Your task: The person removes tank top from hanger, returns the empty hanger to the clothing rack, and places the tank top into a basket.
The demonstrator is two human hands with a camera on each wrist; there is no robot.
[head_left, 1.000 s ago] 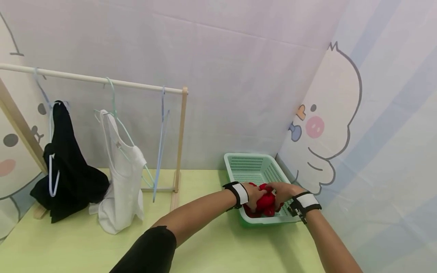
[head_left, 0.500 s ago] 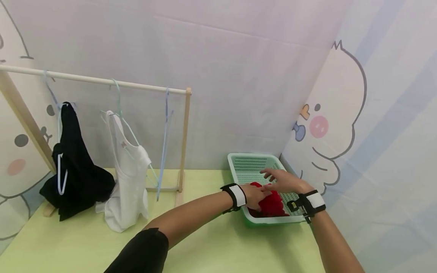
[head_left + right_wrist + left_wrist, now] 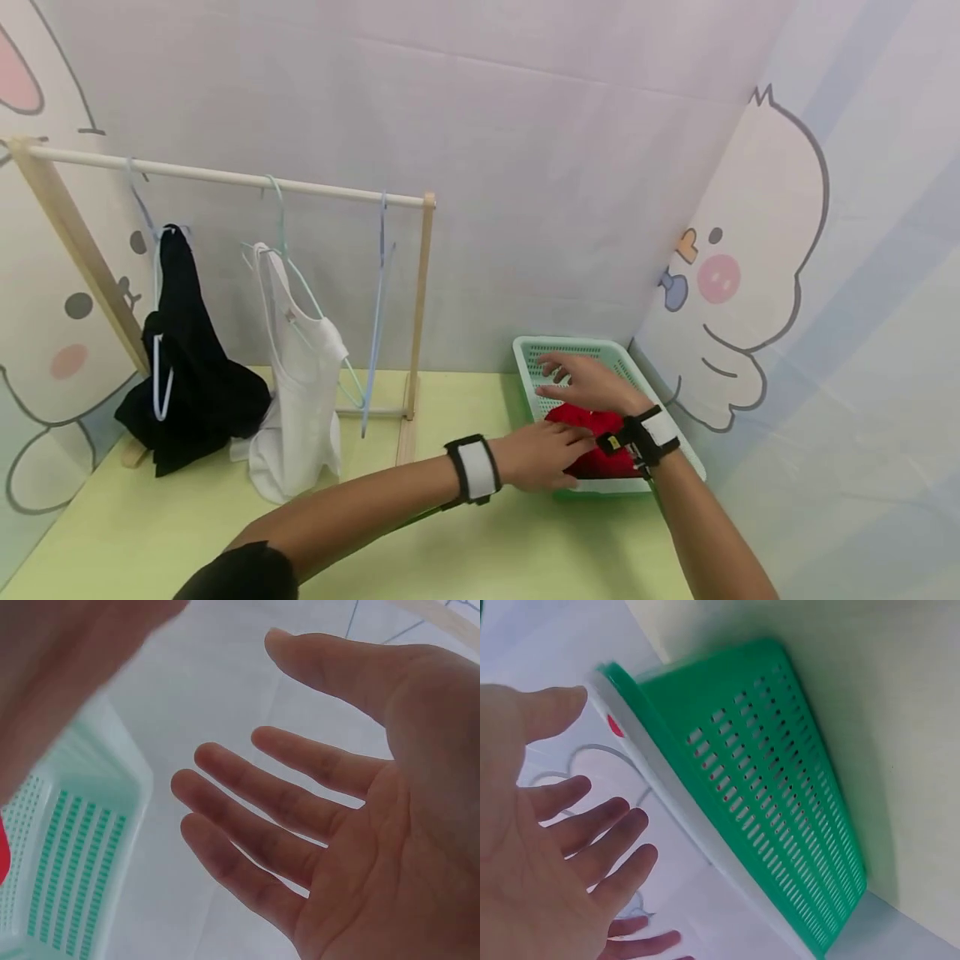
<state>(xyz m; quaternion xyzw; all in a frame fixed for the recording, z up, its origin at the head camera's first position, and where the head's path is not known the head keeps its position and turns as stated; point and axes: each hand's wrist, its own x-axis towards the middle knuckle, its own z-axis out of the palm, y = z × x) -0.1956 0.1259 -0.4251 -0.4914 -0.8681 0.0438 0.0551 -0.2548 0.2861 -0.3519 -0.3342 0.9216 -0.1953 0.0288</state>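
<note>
A crumpled red cloth (image 3: 609, 465) lies in the green-and-white plastic basket (image 3: 573, 342) at the right of the table; its kind cannot be made out. My left hand (image 3: 542, 456) hovers at the basket's near left edge. In the left wrist view its fingers are spread and hold nothing, beside the perforated green wall of the basket (image 3: 759, 780). Above the cloth is my right hand (image 3: 588, 383), raised over the basket. Its palm (image 3: 375, 877) and relaxed, parted fingers show in the right wrist view, with nothing in them.
Left of the basket stands a wooden rack with a white rod (image 3: 225, 176). From it hang a black garment (image 3: 202, 375), a white tank top (image 3: 303, 408) and a bare blue hanger (image 3: 377, 325). A curtain wall (image 3: 480, 275) closes off the back.
Both hands have let go of the red cloth, which stays in the basket. The right hand has risen and shifted left; the left hand has drawn back toward the near edge. The view has turned left.
</note>
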